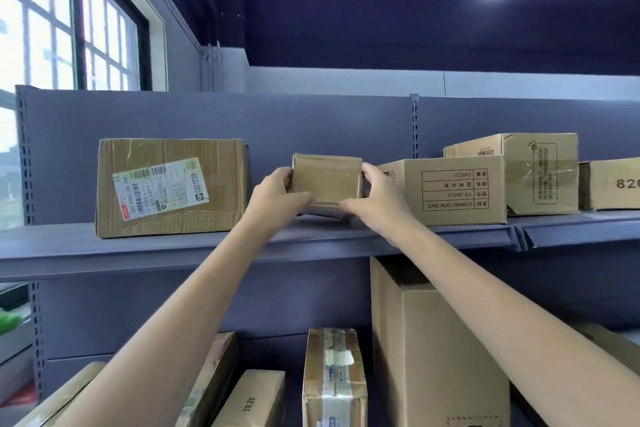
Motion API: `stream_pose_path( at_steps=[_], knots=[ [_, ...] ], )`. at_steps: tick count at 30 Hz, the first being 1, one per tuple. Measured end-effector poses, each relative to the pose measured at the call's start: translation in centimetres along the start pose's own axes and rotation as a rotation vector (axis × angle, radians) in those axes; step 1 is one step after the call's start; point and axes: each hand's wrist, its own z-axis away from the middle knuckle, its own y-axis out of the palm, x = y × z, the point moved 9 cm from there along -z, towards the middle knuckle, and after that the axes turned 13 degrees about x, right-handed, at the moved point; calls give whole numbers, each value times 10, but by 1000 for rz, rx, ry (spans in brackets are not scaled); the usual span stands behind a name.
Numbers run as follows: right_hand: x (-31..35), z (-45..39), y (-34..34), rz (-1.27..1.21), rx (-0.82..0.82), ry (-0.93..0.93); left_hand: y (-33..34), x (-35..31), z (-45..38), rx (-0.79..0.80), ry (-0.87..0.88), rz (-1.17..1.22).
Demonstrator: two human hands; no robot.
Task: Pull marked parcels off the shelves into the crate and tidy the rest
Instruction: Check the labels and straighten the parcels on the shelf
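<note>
Upper shelf (145, 250), grey metal: big labelled box (173, 187) at left, small taped parcel (327, 184) mid, correction-tape box (457, 189) just right of it, taller carton (540, 173) behind. Adjoining shelf (581, 225) to right: box w/ printed digits (613, 184).

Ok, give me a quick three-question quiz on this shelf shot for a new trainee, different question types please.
1. True or false: both hands hold the small box on the upper shelf.
2. Which parcel shows a white shipping label? A) the big box left of the hands B) the tape box C) the tall carton below
3. Fill in: the box right of the small one reads "CORRECTION ____".

Key: 1 true; 2 A; 3 TAPE. Left hand, right hand.
</note>
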Motion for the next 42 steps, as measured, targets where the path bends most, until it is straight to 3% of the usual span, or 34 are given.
stream_pose_path(
  at_steps=[6,11,16,22,28,35,42],
  knots=[
    [29,7,-13,152,-73,-186,-16,-35,12,-82,183,153],
    [34,9,-25,124,-126,-178,-16,-63,20,-45,288,257],
    [27,11,-33,51,-192,-152,-17,-74,24,-32,350,186],
    [8,11,-35,-132,-249,-136,-19,-42,23,-78,193,-166],
    [-19,11,-23,-438,-261,-43,-28,7,18,-79,-14,-91],
    [-40,9,-3,-704,-248,-2,-36,11,20,-147,20,-12],
    [-15,11,-9,-837,-309,-123,-45,6,28,-239,62,-70]
  ],
)
